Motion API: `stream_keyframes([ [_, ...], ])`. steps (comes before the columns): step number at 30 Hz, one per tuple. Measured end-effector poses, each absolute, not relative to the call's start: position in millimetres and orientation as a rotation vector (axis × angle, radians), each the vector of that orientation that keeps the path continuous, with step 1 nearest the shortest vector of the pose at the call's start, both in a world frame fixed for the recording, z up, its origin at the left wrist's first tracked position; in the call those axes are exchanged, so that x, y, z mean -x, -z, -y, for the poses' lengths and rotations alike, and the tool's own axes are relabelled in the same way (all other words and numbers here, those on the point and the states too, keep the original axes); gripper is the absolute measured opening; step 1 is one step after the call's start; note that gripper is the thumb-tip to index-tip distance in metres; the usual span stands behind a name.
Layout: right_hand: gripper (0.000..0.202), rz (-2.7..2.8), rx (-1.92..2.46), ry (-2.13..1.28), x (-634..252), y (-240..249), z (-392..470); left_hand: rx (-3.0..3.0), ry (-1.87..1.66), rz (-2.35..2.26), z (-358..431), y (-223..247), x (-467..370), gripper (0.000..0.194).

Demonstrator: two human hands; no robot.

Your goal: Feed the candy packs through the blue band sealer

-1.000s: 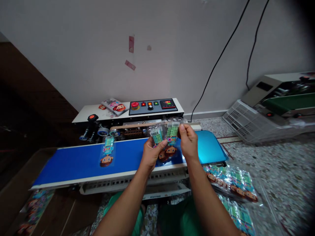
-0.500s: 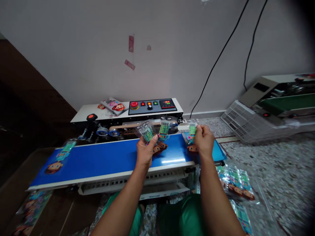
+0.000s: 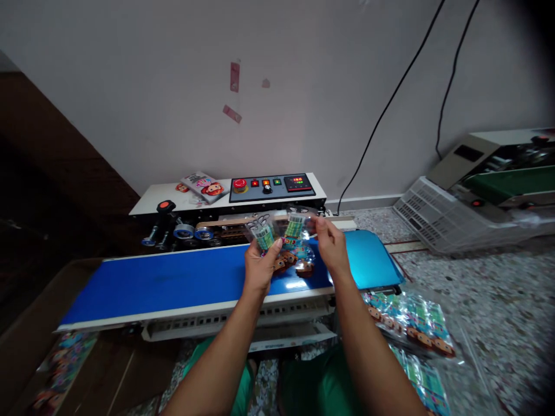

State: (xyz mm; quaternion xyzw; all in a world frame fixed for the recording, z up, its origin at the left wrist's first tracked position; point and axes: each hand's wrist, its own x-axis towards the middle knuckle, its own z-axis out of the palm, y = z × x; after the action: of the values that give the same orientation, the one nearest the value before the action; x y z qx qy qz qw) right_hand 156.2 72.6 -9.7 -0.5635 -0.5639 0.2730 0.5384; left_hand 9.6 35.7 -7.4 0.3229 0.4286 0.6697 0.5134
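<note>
My left hand (image 3: 260,263) is closed round several clear plastic packets (image 3: 263,237) with green barcode labels and cartoon faces, above the blue conveyor belt (image 3: 173,283). Beside them, another such packet (image 3: 295,227) has its top edge at the sealing slot of the band sealing machine (image 3: 147,199). My right hand (image 3: 332,245) pinches a clear packet (image 3: 304,267) by its upper right side. These packets overlap, so their lower parts are hard to tell apart.
A control panel (image 3: 272,188) with a red button and lit digits tops the machine. Packets (image 3: 429,323) lie on the floor at right, near a white crate (image 3: 425,214) under a second machine (image 3: 489,156). A cardboard box (image 3: 108,370) with packets stands at lower left.
My right hand has moved left with its packet, close to my left hand. The packet at the belt's left end is gone from view. The camera has shifted slightly.
</note>
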Motion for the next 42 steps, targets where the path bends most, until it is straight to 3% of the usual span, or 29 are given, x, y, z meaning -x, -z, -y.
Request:
stream_keyframes([
  [3, 0.042, 1.197, 1.022, -0.989, -140.1, 1.4, -61.0, -0.772, -1.617, -1.021, -34.3, 5.4, -11.0, 0.029],
  [8, 0.029, 0.905, 0.991, -0.763, -149.7, 1.5, -60.8, -0.847, -1.561, -1.042, -29.1, 7.9, -14.1, 0.032],
  [15, 0.033, 1.28, 1.822, -0.152, -222.7, 28.1, -73.5, -0.9, -1.524, -1.076, -29.0, 7.5, -12.0, 0.033],
  [19, 0.033, 1.375, 2.189, -0.075, -221.5, 37.6, -79.6, -0.818, -1.523, -1.035, -28.4, 2.3, -14.4, 0.037],
  [23, 0.035, 1.418, 2.266, -0.094, -200.3, 35.6, -86.0, -0.745, -1.485, -1.034, -27.6, 2.2, -16.5, 0.04],
  [29, 0.036, 1.516, 1.802, -0.239, -170.9, 25.1, -81.6, -0.762, -1.52, -1.021, -28.7, 3.2, -16.1, 0.038],
  [35, 0.036, 1.265, 1.047, -0.969, -134.1, 8.6, -54.0, -0.777, -1.571, -1.005, -29.7, 3.6, -16.7, 0.033],
  [42, 0.035, 0.96, 1.16, -0.659, -140.0, 9.0, -55.6, -0.787, -1.516, -1.005, -29.1, 6.1, -16.2, 0.036],
])
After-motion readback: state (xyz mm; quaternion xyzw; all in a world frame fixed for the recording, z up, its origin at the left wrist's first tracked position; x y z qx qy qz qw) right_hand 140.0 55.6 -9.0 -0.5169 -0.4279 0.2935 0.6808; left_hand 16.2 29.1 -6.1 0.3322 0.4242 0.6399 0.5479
